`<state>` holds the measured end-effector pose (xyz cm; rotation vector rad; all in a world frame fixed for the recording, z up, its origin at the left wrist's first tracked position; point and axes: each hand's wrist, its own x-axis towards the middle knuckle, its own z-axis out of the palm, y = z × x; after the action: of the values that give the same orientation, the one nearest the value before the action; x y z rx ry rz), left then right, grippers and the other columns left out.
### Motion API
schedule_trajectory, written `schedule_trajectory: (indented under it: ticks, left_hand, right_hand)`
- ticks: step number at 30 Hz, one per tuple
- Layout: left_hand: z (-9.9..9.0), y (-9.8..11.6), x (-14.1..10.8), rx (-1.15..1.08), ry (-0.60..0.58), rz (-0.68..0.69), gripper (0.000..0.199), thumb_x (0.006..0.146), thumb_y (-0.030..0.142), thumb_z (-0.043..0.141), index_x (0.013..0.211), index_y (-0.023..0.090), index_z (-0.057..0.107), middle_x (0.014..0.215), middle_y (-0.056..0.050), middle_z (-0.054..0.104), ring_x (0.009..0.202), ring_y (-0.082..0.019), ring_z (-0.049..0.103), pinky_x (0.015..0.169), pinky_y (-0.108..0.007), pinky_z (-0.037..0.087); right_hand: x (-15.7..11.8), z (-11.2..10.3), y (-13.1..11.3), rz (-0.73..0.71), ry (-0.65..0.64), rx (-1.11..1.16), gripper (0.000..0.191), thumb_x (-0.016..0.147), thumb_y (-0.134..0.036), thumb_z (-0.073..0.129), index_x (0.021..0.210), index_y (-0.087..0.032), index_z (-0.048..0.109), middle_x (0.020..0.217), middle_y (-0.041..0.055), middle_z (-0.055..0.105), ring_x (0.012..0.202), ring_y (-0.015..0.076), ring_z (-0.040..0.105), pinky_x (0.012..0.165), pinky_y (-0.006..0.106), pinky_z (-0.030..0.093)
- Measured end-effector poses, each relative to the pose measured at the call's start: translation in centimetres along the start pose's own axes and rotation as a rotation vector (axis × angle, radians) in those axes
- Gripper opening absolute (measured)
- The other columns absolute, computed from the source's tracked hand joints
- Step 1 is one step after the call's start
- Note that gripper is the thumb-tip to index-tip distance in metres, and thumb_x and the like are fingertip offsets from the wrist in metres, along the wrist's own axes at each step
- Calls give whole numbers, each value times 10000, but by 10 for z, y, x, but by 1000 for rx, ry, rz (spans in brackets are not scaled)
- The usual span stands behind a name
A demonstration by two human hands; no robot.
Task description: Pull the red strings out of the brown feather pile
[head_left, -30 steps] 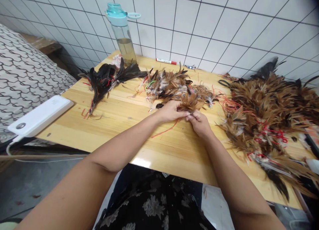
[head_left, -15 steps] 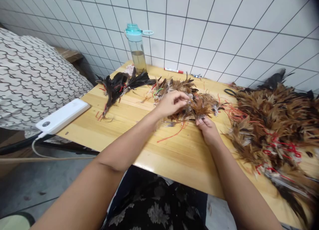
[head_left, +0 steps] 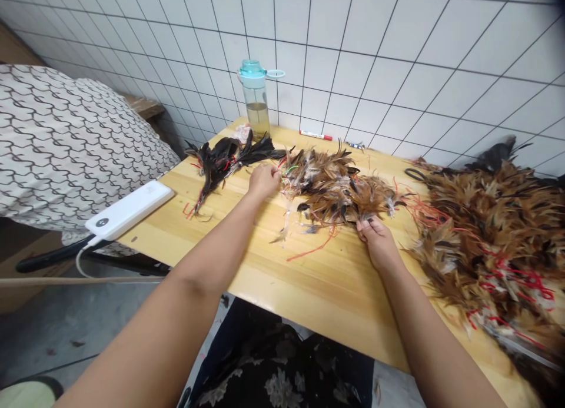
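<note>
My right hand (head_left: 375,236) pinches the near edge of a bunch of brown feathers (head_left: 368,199) between thumb and fingers. My left hand (head_left: 265,182) is closed at the left end of the brown feather pile (head_left: 322,175), beside a bit of green thread (head_left: 291,169); what its fingertips hold is hidden. Loose red thread (head_left: 315,250) trails from under the pile towards me. Left of my left hand lie bundles of black feathers (head_left: 216,161) tied with red thread.
A large heap of brown feathers (head_left: 498,214) with red ties covers the table's right side. Behind stand a water bottle (head_left: 256,102) and a red-and-white marker (head_left: 315,135) by the tiled wall. A white power bank (head_left: 130,211) with a cable lies at the table's left edge.
My left hand has moved left, from above the brown feathers to the pile's left end, and its fingers have closed. My right hand keeps its pinch. The whole view has shifted slightly.
</note>
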<state>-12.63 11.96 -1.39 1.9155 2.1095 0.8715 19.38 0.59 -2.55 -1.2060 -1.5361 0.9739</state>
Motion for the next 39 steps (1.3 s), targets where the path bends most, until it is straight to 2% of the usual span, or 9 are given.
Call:
schedule_trajectory:
  ticks: [6, 12, 17, 23, 27, 29, 32, 35, 39]
  left_hand:
    - [14, 0, 4, 17, 25, 22, 98, 792, 261, 573, 799, 201, 651, 890, -94, 643, 916, -246, 553, 894, -383, 404]
    - [7, 1, -1, -54, 65, 61, 115, 823, 203, 500, 755, 200, 592, 854, -81, 633, 912, -236, 555, 870, -367, 400]
    - [3, 0, -3, -187, 66, 1, 105, 797, 180, 511, 702, 194, 554, 812, -56, 630, 856, -208, 566, 825, -335, 414]
    - [7, 2, -2, -239, 85, -30, 78, 824, 204, 493, 812, 187, 567, 884, -54, 651, 871, -190, 579, 823, -317, 430]
    - [9, 4, -3, -152, 89, 41, 121, 811, 262, 555, 906, 193, 585, 984, -83, 636, 997, -233, 549, 940, -376, 388]
    - [11, 6, -3, -52, 46, 61, 119, 802, 298, 580, 864, 198, 602, 979, -106, 622, 1033, -269, 526, 960, -411, 368]
    - [14, 8, -3, 21, 11, 69, 57, 794, 245, 569, 799, 199, 604, 947, -121, 612, 1024, -286, 522, 952, -420, 366]
    - [13, 8, 0, -67, 79, 43, 41, 794, 203, 537, 799, 198, 578, 945, -103, 621, 1014, -261, 533, 945, -394, 381]
    - [8, 4, 6, -288, 255, -98, 48, 800, 213, 512, 839, 193, 530, 879, -55, 620, 891, -192, 568, 869, -323, 426]
  right_hand:
    - [-2, -2, -3, 78, -22, 48, 349, 854, -505, 544, 689, -202, 495, 615, -35, 373, 557, 110, 320, 533, 271, 256]
    - [-3, -4, -1, 108, -15, 84, 362, 837, -528, 572, 685, -204, 517, 599, -32, 376, 548, 114, 316, 532, 280, 241]
    - [-2, -5, -1, 120, -6, 119, 364, 821, -527, 602, 675, -202, 529, 604, -29, 383, 545, 110, 320, 526, 281, 236]
    - [-2, -6, 2, 149, -1, 131, 381, 804, -554, 605, 665, -209, 526, 595, -27, 374, 531, 115, 308, 513, 286, 226]
    - [-3, -6, 0, 159, -6, 120, 398, 801, -565, 604, 655, -206, 517, 581, -32, 356, 525, 110, 294, 503, 280, 213]
    - [-3, -5, -2, 159, -7, 109, 410, 793, -577, 607, 652, -204, 513, 585, -33, 356, 526, 106, 289, 496, 276, 208]
    - [-3, -4, -4, 148, -7, 109, 408, 795, -574, 605, 656, -203, 510, 603, -29, 367, 532, 105, 297, 494, 272, 217]
    - [-3, -3, -7, 151, 8, 115, 416, 777, -589, 614, 658, -205, 505, 601, -29, 374, 526, 105, 302, 495, 273, 228]
    - [-3, -1, -11, 164, 22, 115, 436, 748, -613, 628, 651, -206, 507, 584, -28, 386, 514, 106, 307, 493, 275, 231]
